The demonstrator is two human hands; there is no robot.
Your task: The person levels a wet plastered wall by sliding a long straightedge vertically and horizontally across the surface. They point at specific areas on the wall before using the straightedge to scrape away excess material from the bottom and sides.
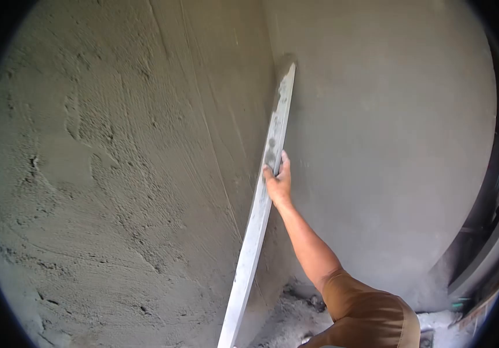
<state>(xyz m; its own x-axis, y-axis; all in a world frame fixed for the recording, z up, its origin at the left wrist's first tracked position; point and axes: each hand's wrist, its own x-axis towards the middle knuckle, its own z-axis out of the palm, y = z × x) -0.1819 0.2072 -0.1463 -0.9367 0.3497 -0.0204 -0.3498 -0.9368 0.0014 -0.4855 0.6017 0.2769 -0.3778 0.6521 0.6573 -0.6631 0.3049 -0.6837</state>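
Observation:
My right hand is closed around a long aluminium straightedge, with the thumb on its near face and the fingers at its right side. The bar runs steeply from the bottom of the view up to the wall corner, its top end tilted right. Dark wet mortar smears its upper half. Left of the bar lies a freshly plastered wall, rough and pitted in places, with long scored lines near the corner. My left hand is out of view.
A smooth grey wall meets the rough one at the corner behind the bar. Mortar rubble lies on the floor at the wall's foot. Dark lengths of material and a grey board stand at the right edge.

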